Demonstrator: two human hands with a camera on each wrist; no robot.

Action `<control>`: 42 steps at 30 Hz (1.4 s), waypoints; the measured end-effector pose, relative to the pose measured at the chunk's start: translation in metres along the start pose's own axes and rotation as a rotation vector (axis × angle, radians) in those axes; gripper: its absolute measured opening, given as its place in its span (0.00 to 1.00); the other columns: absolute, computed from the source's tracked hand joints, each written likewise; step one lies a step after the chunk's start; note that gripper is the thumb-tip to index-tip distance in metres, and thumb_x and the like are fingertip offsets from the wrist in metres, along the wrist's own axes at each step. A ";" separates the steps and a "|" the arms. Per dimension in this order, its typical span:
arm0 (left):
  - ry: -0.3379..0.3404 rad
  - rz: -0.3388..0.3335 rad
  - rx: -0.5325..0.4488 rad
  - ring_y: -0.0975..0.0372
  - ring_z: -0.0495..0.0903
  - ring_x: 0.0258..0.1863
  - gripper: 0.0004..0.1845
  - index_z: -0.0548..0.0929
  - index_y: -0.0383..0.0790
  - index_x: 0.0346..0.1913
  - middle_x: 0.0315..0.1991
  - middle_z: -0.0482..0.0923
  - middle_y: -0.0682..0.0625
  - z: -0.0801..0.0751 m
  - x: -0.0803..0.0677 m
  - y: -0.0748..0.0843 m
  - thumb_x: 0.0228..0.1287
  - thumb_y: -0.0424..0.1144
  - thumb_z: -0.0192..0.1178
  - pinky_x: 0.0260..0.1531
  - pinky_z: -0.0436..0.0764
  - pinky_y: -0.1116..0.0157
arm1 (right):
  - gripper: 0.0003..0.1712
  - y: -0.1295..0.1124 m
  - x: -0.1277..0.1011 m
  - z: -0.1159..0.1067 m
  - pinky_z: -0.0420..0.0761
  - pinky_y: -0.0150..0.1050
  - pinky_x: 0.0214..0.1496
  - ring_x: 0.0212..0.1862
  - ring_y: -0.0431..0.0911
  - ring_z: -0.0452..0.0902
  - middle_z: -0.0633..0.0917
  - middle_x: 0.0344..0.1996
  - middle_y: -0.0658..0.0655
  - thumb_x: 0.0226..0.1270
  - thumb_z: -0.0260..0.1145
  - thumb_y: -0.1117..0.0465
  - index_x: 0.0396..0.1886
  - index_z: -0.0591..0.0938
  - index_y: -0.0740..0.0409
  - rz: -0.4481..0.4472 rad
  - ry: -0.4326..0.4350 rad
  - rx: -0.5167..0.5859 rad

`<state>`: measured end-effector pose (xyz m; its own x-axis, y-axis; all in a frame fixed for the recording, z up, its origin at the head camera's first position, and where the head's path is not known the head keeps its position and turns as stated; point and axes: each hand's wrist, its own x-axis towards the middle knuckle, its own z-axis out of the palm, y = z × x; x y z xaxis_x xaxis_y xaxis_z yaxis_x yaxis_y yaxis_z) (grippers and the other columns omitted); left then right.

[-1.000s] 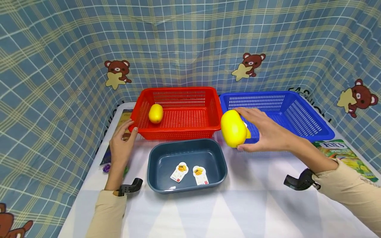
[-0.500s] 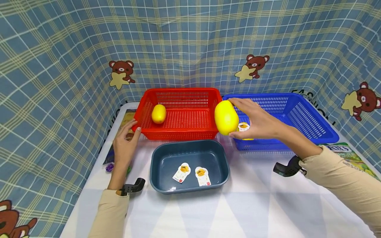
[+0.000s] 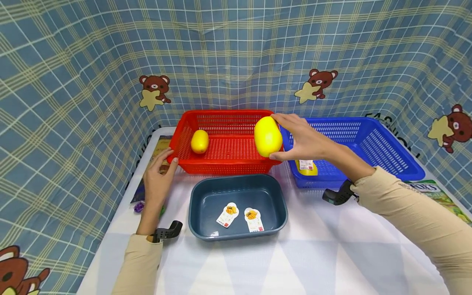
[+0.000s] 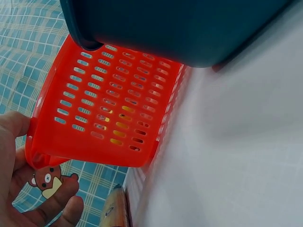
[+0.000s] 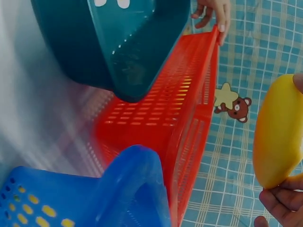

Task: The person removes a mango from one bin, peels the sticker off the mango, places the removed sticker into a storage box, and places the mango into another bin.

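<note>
My right hand (image 3: 300,137) grips a yellow mango (image 3: 268,137) between thumb and fingers, above the right end of the red basket (image 3: 232,168). The same mango (image 5: 277,132) is at the right edge of the right wrist view. Another mango (image 3: 199,141) lies in the left part of the red basket. My left hand (image 3: 158,178) pinches that basket's near left corner; in the left wrist view, the thumb and fingers of this hand (image 4: 28,179) lie on either side of the rim. A labelled yellow mango (image 3: 309,169) sits in the blue basket (image 3: 346,178), partly behind my right hand.
In front of the red basket stands a dark blue tray (image 3: 237,192) with two mango-picture cards (image 3: 254,220) in it. Packets lie at the left behind my left hand, and a green FOX'S bag (image 3: 427,188) lies at the right. A checked cloth (image 3: 228,53) hangs behind.
My right hand has carried the mango leftward and away from me, from the blue basket's left edge to above the red basket's right end. The left hand keeps its place on the rim.
</note>
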<state>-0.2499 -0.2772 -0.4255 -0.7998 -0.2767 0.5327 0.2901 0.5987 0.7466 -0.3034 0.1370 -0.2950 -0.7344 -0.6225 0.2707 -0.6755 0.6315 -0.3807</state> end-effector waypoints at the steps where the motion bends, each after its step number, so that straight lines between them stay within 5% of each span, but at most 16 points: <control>1: 0.000 0.003 -0.004 0.60 0.76 0.59 0.20 0.83 0.42 0.61 0.65 0.76 0.57 0.000 0.000 0.000 0.70 0.45 0.64 0.45 0.78 0.75 | 0.61 -0.001 0.003 0.001 0.53 0.71 0.69 0.72 0.58 0.56 0.65 0.73 0.60 0.48 0.78 0.41 0.78 0.60 0.55 -0.001 -0.003 0.000; 24: 0.010 0.047 -0.028 0.56 0.79 0.55 0.19 0.84 0.39 0.59 0.64 0.77 0.50 -0.001 0.003 -0.002 0.69 0.41 0.64 0.42 0.79 0.75 | 0.62 -0.005 0.070 0.021 0.55 0.63 0.69 0.70 0.58 0.57 0.65 0.73 0.61 0.47 0.75 0.36 0.77 0.61 0.59 0.002 -0.053 -0.070; 31: -0.008 0.025 0.003 0.58 0.77 0.58 0.20 0.83 0.42 0.61 0.65 0.76 0.53 -0.002 0.003 -0.001 0.70 0.44 0.64 0.44 0.83 0.63 | 0.62 -0.006 0.090 0.032 0.58 0.62 0.67 0.70 0.58 0.57 0.65 0.73 0.61 0.48 0.74 0.35 0.77 0.60 0.60 -0.014 -0.090 -0.103; 38: -0.007 0.013 0.002 0.59 0.79 0.56 0.20 0.83 0.43 0.61 0.65 0.76 0.54 -0.003 0.001 -0.002 0.69 0.45 0.64 0.42 0.80 0.73 | 0.63 -0.005 0.110 0.041 0.59 0.60 0.66 0.70 0.58 0.57 0.64 0.73 0.62 0.50 0.72 0.33 0.78 0.59 0.62 -0.025 -0.141 -0.135; 42: -0.002 0.041 -0.008 0.58 0.79 0.57 0.20 0.83 0.42 0.61 0.65 0.76 0.51 -0.003 0.002 -0.002 0.69 0.43 0.65 0.41 0.83 0.65 | 0.63 -0.002 0.120 0.042 0.60 0.59 0.65 0.70 0.58 0.57 0.64 0.73 0.62 0.51 0.71 0.32 0.77 0.59 0.63 -0.020 -0.182 -0.148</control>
<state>-0.2504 -0.2807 -0.4252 -0.7881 -0.2511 0.5620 0.3266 0.6032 0.7276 -0.3876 0.0414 -0.2991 -0.7060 -0.6999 0.1082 -0.7019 0.6710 -0.2390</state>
